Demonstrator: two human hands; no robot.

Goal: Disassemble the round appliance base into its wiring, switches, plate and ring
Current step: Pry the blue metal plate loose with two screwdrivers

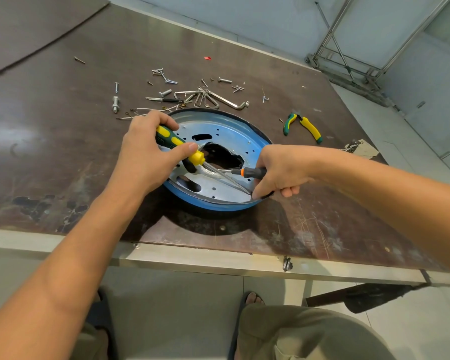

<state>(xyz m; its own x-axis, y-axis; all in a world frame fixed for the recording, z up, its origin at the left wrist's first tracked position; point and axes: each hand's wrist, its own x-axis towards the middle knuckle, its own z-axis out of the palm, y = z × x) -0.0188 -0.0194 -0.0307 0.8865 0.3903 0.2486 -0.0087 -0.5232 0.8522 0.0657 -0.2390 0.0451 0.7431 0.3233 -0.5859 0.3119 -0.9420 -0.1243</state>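
Right now my left hand [146,149] is wrapped tight round the yellow screwdriver [177,145] and my right hand [281,170] clamps the grey screwdriver [250,172]. The shafts cross over the plate [229,131], likely to lever it off the blue ring [213,203]. The round base [257,136] lies flat on the table [63,152], near its front edge for reach.

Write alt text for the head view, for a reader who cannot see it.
A person's left hand grips a yellow-green screwdriver and the right hand a grey-orange screwdriver, both blades at the metal plate inside a round blue-rimmed base. Loose screws, hex keys and pliers lie behind on the table.
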